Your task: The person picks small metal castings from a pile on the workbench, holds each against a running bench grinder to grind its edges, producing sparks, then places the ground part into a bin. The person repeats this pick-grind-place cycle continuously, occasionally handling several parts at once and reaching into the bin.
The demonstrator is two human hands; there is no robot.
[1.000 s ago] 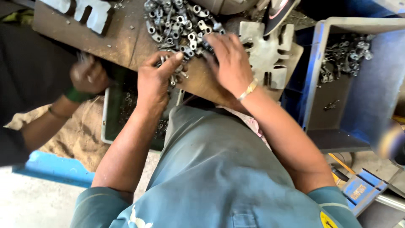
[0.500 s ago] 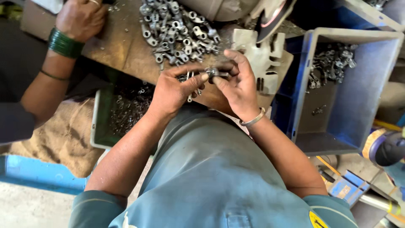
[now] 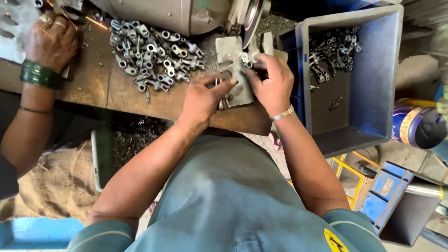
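Observation:
My left hand (image 3: 205, 98) pinches a few small metal parts (image 3: 222, 100) against the grey tool rest (image 3: 235, 70) of a bench grinder. My right hand (image 3: 270, 84), with a bracelet on the wrist, grips another small metal part close to the grinding wheel (image 3: 252, 21). Both hands sit side by side on the rest. A heap of the same grey metal parts (image 3: 149, 51) lies on the brown workbench (image 3: 116, 93), just left of my left hand.
A blue plastic crate (image 3: 368, 102) at the right holds more metal parts (image 3: 333, 51). A green tray (image 3: 100, 158) of parts sits under the bench. A co-worker's hand (image 3: 49, 42) with green bangles works at the far left, sparks beside it. Grinder motor housing (image 3: 158, 14) at the top.
My hands left the heap with parts and moved right to the grinder's rest by the wheel. The view shifted, bringing the co-worker's hand to the upper left.

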